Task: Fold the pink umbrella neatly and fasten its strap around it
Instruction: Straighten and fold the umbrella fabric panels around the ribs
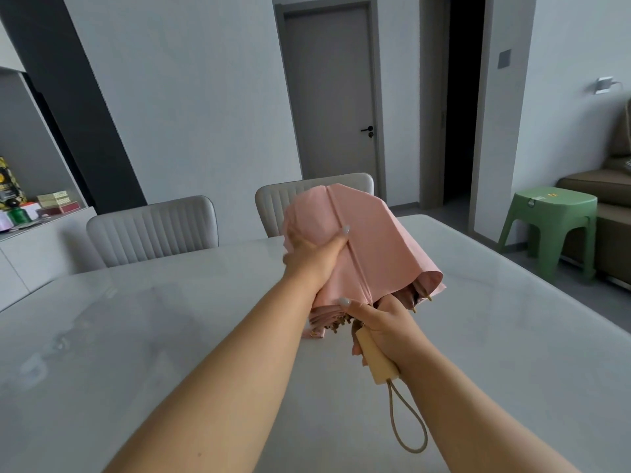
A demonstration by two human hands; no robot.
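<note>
I hold a collapsed pink umbrella (375, 240) above the white table (136, 336), its tip pointing away from me. My left hand (312, 256) grips the gathered pink canopy from the left side, thumb lying along a seam. My right hand (382, 327) grips the pale wooden handle (375, 360) just below the canopy's open rim, where several rib tips show. A beige wrist loop (406, 421) hangs from the handle's end. The right side of the canopy still flares out loosely. I cannot see the fastening strap.
Two grey padded chairs (153, 230) stand at the table's far side. A green plastic stool (553, 227) and a brown sofa (611, 186) are at the right. A sideboard with boxes and tins (37, 206) is at the left. A grey door (334, 97) is behind.
</note>
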